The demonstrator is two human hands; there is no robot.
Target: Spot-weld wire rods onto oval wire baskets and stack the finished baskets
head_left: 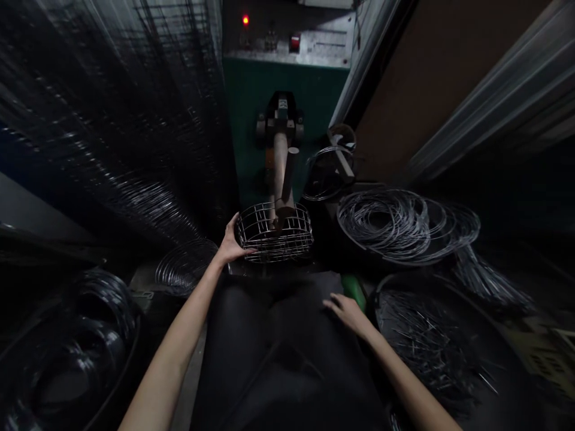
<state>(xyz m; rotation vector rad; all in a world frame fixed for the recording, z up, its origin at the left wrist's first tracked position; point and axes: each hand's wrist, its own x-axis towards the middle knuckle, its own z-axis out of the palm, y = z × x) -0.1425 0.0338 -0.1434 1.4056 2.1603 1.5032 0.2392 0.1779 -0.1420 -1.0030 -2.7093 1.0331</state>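
A round wire basket (275,232) sits under the arm of a welding machine (282,155), with the arm's tip inside it. My left hand (232,244) grips the basket's left rim, thumb curled under the wires. My right hand (347,312) rests flat on my dark-trousered right thigh, fingers spread and holding nothing. A green object (354,288) lies just beyond it.
The machine's green cabinet (251,102) carries a panel with a lit red lamp (245,20). Loose wire rings (404,224) pile at the right, a tub of short wire rods (431,341) sits at lower right, stacked rings (186,266) and coils (85,335) lie left.
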